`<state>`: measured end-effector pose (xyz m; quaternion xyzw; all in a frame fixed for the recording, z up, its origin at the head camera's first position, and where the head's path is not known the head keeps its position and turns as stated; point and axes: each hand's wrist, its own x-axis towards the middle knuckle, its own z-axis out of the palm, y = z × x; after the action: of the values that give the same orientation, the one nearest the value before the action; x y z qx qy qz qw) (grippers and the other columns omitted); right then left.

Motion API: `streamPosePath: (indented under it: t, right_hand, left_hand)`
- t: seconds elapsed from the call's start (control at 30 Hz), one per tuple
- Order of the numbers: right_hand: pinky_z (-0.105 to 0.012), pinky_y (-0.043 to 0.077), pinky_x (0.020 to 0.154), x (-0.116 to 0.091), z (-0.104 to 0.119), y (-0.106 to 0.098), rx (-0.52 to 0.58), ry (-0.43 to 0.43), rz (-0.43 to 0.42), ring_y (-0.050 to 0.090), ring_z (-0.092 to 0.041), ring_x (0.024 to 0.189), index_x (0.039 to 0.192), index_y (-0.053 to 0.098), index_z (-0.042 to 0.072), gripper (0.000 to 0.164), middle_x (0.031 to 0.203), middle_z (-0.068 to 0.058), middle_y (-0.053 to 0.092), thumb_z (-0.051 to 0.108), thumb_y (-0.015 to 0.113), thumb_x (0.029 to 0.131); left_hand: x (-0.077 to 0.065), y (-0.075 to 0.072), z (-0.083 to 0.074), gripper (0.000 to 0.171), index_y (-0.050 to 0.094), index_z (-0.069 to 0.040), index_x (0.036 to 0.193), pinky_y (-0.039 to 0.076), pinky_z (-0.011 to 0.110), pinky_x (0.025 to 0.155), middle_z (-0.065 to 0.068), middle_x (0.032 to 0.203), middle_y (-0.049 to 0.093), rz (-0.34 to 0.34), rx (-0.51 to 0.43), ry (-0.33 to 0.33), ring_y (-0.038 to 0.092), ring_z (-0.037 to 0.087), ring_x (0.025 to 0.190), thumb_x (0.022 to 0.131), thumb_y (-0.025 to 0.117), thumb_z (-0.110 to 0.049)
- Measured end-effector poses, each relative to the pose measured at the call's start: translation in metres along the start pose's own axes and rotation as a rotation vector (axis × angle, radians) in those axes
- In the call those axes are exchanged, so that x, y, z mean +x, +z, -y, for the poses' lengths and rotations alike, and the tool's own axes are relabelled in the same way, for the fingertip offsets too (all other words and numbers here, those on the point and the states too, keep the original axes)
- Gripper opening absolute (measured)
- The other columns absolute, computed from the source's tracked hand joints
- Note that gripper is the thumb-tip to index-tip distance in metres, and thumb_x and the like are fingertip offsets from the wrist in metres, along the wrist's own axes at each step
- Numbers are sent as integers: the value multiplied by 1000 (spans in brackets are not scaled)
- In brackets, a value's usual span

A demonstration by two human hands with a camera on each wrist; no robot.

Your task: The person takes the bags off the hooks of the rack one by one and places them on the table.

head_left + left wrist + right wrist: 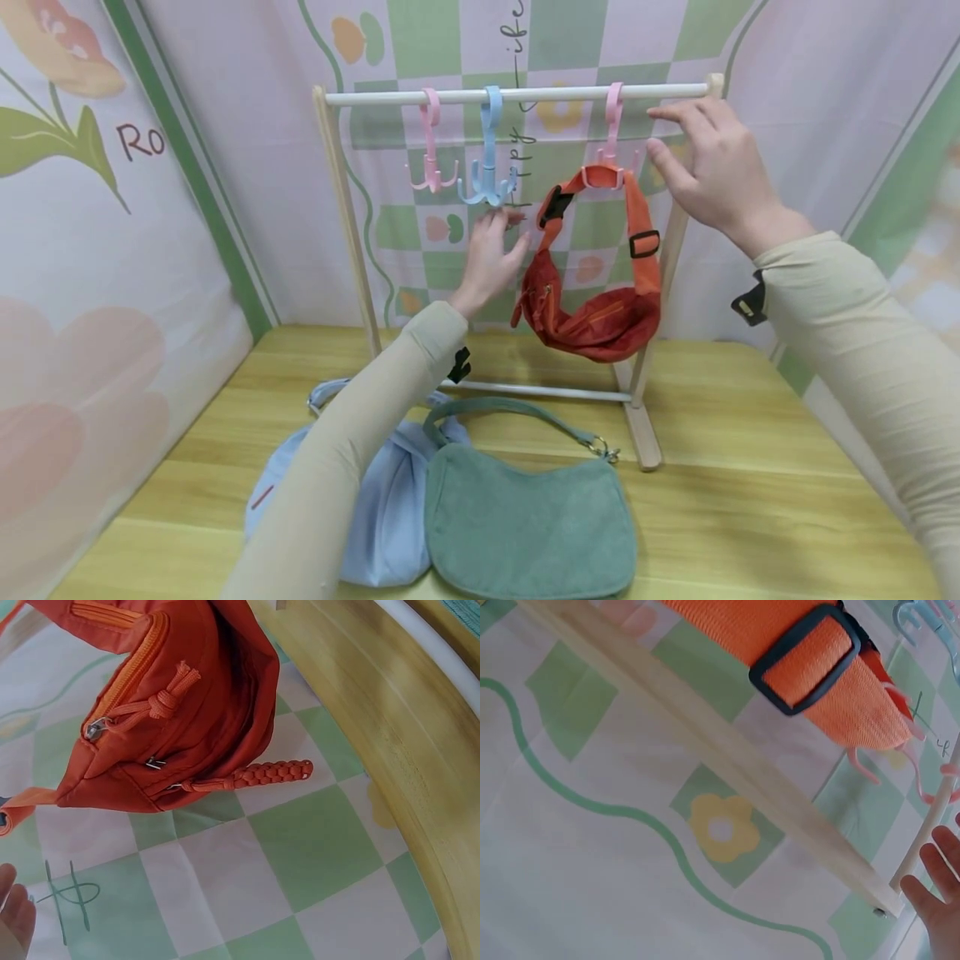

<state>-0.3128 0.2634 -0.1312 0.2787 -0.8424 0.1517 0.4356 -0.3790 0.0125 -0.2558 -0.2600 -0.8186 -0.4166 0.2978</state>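
Note:
An orange-red waist bag (592,321) hangs by its strap from the right pink hook (613,125) on the rack's white rail (555,93). My right hand (716,162) is raised beside that hook near the rail's right end, fingers extended and holding nothing. Below the blue hook (489,150), to the left of the bag, is my left hand (491,258), its fingers loosely extended with nothing in them. In the left wrist view the bag (187,712) shows its zips and a braided pull. The right wrist view shows the strap's black buckle (806,660).
Another pink hook (430,142) hangs at the left of the rail. On the wooden table (720,500) in front of the rack lie a green shoulder bag (528,521) and a light blue bag (390,508), partly hidden by my left sleeve. A patterned cloth (420,42) stands behind.

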Motion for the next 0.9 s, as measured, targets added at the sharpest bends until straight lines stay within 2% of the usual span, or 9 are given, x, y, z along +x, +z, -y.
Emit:
streamPosePath:
  t: [0.2, 0.33, 0.43, 0.57, 0.7, 0.9]
  right_hand:
    - [-52, 40, 97, 5, -4, -5, -24, -30, 34, 48, -37, 111, 130, 53, 3, 41, 124, -23, 54, 22, 55, 94]
    - [-48, 40, 84, 10, -6, -8, -44, -65, 48, 45, -34, 98, 132, 52, 2, 42, 121, -24, 54, 21, 55, 94]
    - [-47, 36, 78, 13, -7, -10, -52, -74, 61, 44, -33, 94, 132, 52, 2, 43, 122, -24, 54, 21, 55, 94]
    - [-50, 41, 92, 18, -8, -11, -69, -60, 88, 47, -36, 111, 134, 51, 5, 43, 126, -24, 54, 24, 54, 95]
    - [-51, 35, 106, 23, -8, -11, -74, -51, 118, 44, -38, 125, 135, 51, 7, 43, 130, -23, 53, 27, 52, 96]
    - [-51, 32, 109, 31, -8, -14, -55, -65, 160, 42, -38, 127, 135, 50, 8, 43, 131, -22, 53, 26, 52, 96]
  left_hand:
    - [3, 0, -2, 36, 54, -6, 125, 38, 27, 102, 5, 126, 56, 57, -6, -35, 50, 19, 118, 93, 58, -23]
    - [5, 1, -3, 40, 52, -7, 129, 39, 31, 102, 6, 129, 54, 91, 1, -58, 49, 22, 121, 94, 57, -25]
    - [6, 3, -4, 42, 50, -10, 133, 39, 34, 103, 6, 132, 53, 113, 5, -83, 47, 22, 123, 94, 57, -26]
    - [7, 5, -4, 46, 48, -14, 136, 38, 35, 104, 4, 135, 52, 126, -6, -120, 46, 20, 125, 94, 57, -29]
    - [8, 7, -4, 47, 47, -15, 137, 38, 35, 105, 3, 136, 51, 133, -23, -145, 44, 20, 126, 94, 57, -31]
    - [10, 10, -5, 48, 47, -17, 138, 39, 36, 103, 2, 136, 51, 151, -52, -183, 42, 20, 127, 94, 56, -32]
